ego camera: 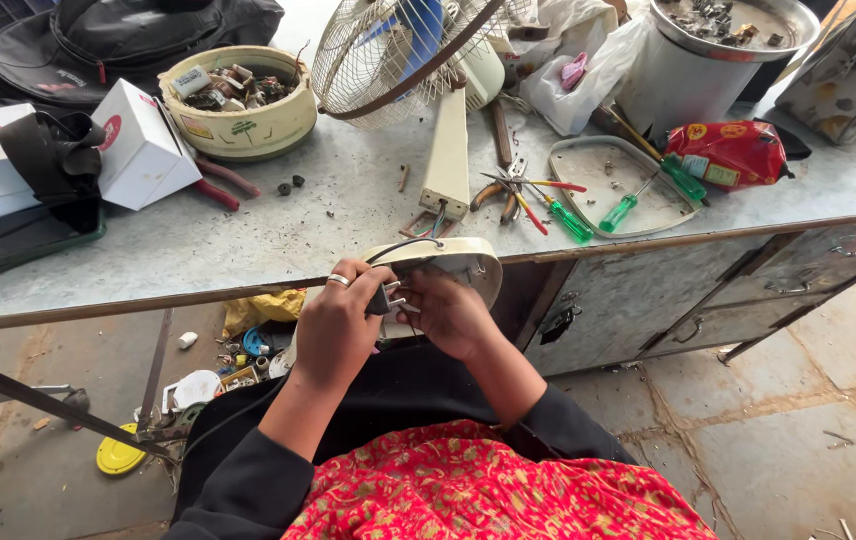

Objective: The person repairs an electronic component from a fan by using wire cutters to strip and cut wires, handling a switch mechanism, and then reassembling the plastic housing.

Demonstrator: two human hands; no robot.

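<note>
We see black plug (380, 300) at frame centre, pinched in left hand (333, 335) fingers. Right hand (451, 312) fingers curled at prongs, touching. Plug judged light, rigid; cord limp. Grip body, not prongs. Cream fan base (468, 262) behind, on bench edge (648, 243).

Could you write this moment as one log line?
left hand: grips plug | right hand: at plug pins | fan base: behind hands, at bench edge
</note>
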